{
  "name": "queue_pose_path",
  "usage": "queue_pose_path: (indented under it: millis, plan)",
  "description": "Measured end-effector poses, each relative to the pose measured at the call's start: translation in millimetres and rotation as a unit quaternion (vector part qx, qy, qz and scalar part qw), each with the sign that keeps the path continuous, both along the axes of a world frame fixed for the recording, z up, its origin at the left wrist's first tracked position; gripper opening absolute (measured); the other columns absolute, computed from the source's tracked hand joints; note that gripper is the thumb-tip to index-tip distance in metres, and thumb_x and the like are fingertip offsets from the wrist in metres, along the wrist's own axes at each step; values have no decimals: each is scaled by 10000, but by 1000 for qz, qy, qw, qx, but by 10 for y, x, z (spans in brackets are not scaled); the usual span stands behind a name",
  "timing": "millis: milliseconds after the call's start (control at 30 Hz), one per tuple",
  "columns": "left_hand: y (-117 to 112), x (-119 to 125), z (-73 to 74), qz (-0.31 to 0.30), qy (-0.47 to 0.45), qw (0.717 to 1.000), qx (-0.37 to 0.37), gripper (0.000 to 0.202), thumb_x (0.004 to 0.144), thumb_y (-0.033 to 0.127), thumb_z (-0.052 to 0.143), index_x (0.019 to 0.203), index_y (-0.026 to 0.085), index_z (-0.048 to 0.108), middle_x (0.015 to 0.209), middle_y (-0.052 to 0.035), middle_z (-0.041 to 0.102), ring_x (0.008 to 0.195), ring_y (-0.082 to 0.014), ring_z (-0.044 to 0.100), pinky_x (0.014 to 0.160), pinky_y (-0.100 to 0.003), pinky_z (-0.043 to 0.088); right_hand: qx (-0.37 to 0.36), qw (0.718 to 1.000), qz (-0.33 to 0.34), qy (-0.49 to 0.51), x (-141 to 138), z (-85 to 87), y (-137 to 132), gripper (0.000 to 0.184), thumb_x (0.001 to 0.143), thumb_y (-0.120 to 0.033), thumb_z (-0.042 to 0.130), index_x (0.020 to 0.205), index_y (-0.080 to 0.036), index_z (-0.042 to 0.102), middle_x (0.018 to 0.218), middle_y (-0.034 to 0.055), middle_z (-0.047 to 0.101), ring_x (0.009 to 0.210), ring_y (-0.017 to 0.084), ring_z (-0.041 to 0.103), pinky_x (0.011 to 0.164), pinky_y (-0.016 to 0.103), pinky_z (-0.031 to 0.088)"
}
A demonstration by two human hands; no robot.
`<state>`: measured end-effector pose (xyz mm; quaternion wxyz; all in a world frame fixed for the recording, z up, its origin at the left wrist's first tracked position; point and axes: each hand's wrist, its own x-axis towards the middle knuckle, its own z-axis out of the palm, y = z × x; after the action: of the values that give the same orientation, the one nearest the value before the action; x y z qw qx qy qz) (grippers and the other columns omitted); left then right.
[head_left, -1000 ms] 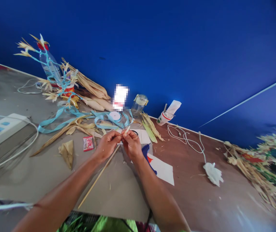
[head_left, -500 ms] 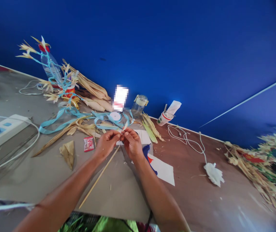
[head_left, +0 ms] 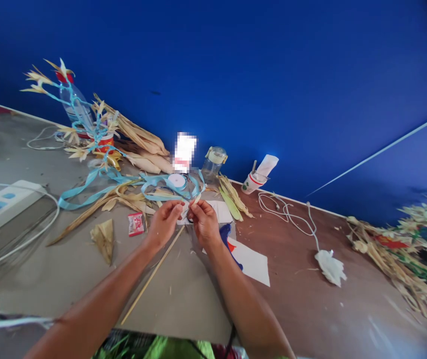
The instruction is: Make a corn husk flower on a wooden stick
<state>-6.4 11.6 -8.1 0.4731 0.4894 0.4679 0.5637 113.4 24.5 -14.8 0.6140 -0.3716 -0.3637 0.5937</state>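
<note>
My left hand (head_left: 164, 222) and my right hand (head_left: 204, 223) meet over the table, fingertips together. Between them they pinch a small pale husk strip (head_left: 196, 200) at the top end of a long thin stick (head_left: 149, 277). The stick slants down and left from my hands toward the table's near edge. Just beyond my fingers lie a white ribbon spool (head_left: 177, 180) and loops of light blue ribbon (head_left: 97, 184). White paper (head_left: 251, 261) with blue and red marks lies under my right wrist.
Dried husks (head_left: 138, 137) and husk flowers in a bottle (head_left: 74, 104) stand at the back left. A glass jar (head_left: 213, 162), a paper cup (head_left: 252, 182), a white cable (head_left: 291, 214), a power strip (head_left: 2, 199), a small red packet (head_left: 135, 223) and a husk pile (head_left: 400, 259) surround my hands.
My hands stay together at the stick's tip; the fingers have shifted slightly on the husk strip. The view has drifted a little.
</note>
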Motion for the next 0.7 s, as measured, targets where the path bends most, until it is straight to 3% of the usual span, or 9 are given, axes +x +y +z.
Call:
queue_pose_path:
  millis: [167,267,467,700]
  plan:
    - [81,-70,-59,112,-40,992,-31,265,765,436,612,703,179,612,651,8,570,628,-122,509,591,-243,392,-3,1000,3,5,7,-11,8,137,659,-289,718,724,-181,664,528,-60,509,496,69,410,517,209,309]
    - [105,-79,-53,149,-77,985,-29,177,692,327,693,783,199,613,686,28,575,620,-107,512,573,-231,393,-6,1000,17,-4,4,-17,3,138,650,-291,720,719,-182,672,524,-56,512,496,73,409,519,216,308]
    - [43,-16,-12,-20,-126,990,-57,281,683,413,723,804,165,672,758,-15,649,676,-126,566,677,-261,460,6,999,17,-29,-37,-57,-7,145,619,-278,743,694,-184,664,579,-54,519,518,71,382,521,215,307]
    - [70,-32,-82,-96,-213,965,-121,291,583,304,809,800,149,691,728,-5,631,609,-94,525,611,-228,440,43,996,-9,-79,-46,-86,-16,92,639,-247,714,698,-199,663,722,-27,582,642,107,477,606,229,393]
